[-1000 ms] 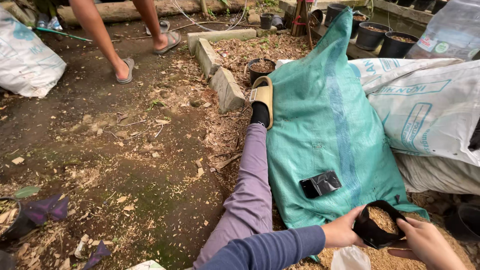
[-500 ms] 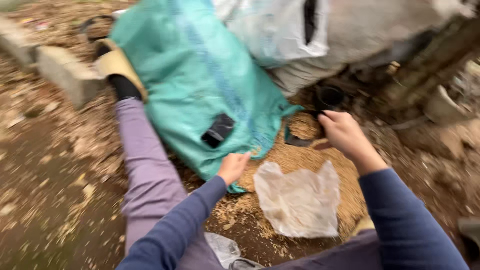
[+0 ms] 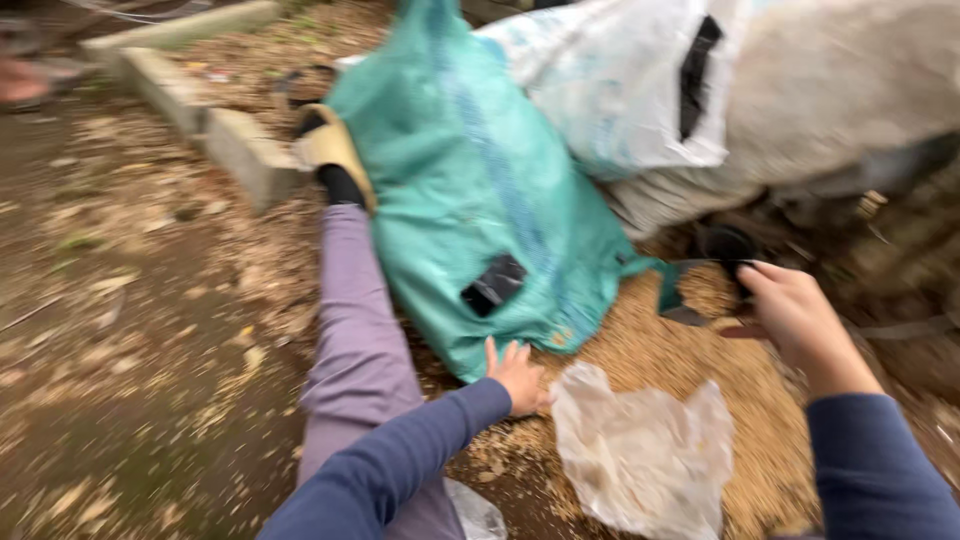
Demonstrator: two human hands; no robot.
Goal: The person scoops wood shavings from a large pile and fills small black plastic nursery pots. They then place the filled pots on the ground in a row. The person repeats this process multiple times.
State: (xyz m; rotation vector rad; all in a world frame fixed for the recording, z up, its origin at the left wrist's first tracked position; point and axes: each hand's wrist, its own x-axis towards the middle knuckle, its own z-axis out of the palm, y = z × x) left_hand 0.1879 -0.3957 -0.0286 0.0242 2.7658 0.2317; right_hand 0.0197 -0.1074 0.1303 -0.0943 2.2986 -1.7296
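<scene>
A: Where are the two hands?

B: The left hand (image 3: pixel 518 375) lies low on the ground, at the bottom edge of the big green sack (image 3: pixel 470 200). Its fingers are spread flat. It holds nothing.

A: And the other one?

B: The right hand (image 3: pixel 795 310) is out to the side, close to a small black pot (image 3: pixel 727 243). The picture is blurry there, so I cannot tell if its grip is pinching something or just loose.

A: What is in between them?

B: A pile of tan husks (image 3: pixel 680 345) on the ground. It spills out from the open corner of the green sack. A floppy clear plastic bag (image 3: pixel 640 455) lies on the husks, nearer to the person, between both arms.

A: What else is there?

B: The person's leg in purple trousers (image 3: pixel 355 330) stretches out beside the green sack. The foot has a black sock and a yellow sandal (image 3: pixel 335 150). The sandal is near a grey concrete block (image 3: pixel 245 150). A white sack (image 3: pixel 620 90) leans on the top of the green one. The ground is brown dirt with dry leaves.
</scene>
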